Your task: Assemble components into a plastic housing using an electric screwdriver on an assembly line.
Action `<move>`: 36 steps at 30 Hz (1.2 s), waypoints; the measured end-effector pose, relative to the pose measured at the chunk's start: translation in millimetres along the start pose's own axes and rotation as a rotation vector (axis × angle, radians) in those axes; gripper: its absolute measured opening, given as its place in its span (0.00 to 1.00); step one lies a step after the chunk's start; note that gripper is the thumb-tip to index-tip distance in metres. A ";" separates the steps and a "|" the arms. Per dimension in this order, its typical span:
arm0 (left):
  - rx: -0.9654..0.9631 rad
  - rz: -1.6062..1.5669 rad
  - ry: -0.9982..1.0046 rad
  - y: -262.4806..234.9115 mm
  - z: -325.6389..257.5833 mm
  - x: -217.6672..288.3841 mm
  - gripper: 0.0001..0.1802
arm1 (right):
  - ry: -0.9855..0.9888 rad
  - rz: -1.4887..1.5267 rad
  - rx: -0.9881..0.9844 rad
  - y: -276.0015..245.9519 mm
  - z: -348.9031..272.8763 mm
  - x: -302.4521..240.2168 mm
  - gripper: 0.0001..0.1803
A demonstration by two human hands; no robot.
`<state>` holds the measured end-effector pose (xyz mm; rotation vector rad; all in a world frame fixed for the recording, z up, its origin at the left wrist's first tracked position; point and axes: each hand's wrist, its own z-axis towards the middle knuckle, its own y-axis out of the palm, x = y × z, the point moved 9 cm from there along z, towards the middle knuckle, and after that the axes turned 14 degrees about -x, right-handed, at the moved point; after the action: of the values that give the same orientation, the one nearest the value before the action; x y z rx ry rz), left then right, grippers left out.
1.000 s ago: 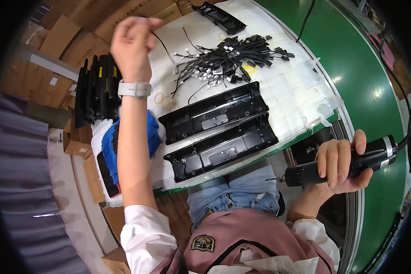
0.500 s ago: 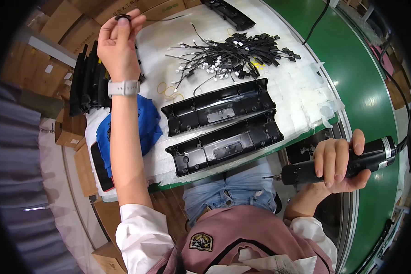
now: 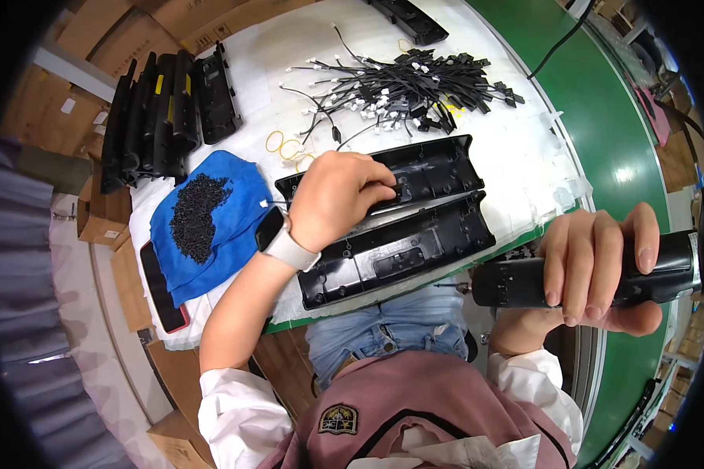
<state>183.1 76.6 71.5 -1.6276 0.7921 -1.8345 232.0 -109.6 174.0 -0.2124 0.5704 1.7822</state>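
Note:
My left hand [image 3: 338, 191] is closed over the farther black plastic shell [image 3: 440, 166], its fingertips pinching a small black cable piece that is mostly covered by the fingers. What looks like its white plug [image 3: 264, 204] sticks out on a thin lead beside my watch. Parallel to that shell, closer to me, lies a second black shell [image 3: 399, 252], hollow side up. My right hand [image 3: 594, 270] wraps round a black electric screwdriver [image 3: 512, 283], held level past the table's near right corner with its bit pointing left.
Beyond the shells spreads a pile of black cables [image 3: 422, 90] with white plugs. Small black screws [image 3: 199, 215] lie on a blue cloth [image 3: 238, 227], a phone [image 3: 163, 293] beside it. More black shells [image 3: 160, 117] stand at the far left. Yellow rubber bands [image 3: 274, 141] lie between.
My left hand has come down from the far left, bringing the black cable piece to the farther shell. The screwdriver in my right hand has shifted slightly.

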 end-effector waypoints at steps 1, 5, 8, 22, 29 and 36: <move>-0.017 0.008 -0.013 5.4 0.7 -4.2 0.06 | 0.006 -0.006 -0.016 -0.5 5.5 4.7 0.26; -0.057 -0.023 -0.077 13.8 1.1 -11.6 0.05 | 0.054 -0.156 -0.042 -8.5 23.1 25.8 0.25; -0.046 -0.034 -0.122 16.7 -1.7 -18.5 0.04 | 0.128 -0.221 -0.030 -15.7 26.5 49.3 0.27; 0.038 -0.031 -0.043 16.6 -1.9 -16.5 0.04 | 0.367 -0.402 -0.138 -20.9 21.7 94.5 0.30; 0.034 -0.007 -0.060 16.1 -2.0 -16.6 0.04 | 0.382 -0.407 -0.042 -25.0 16.3 98.9 0.31; 0.036 -0.006 -0.040 17.6 -2.1 -15.1 0.05 | 0.371 -0.400 -0.042 -24.7 14.6 99.8 0.28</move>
<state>183.0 76.1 48.2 -1.6407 0.7333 -1.8048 228.5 -12.5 137.2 -0.6500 0.6974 1.3723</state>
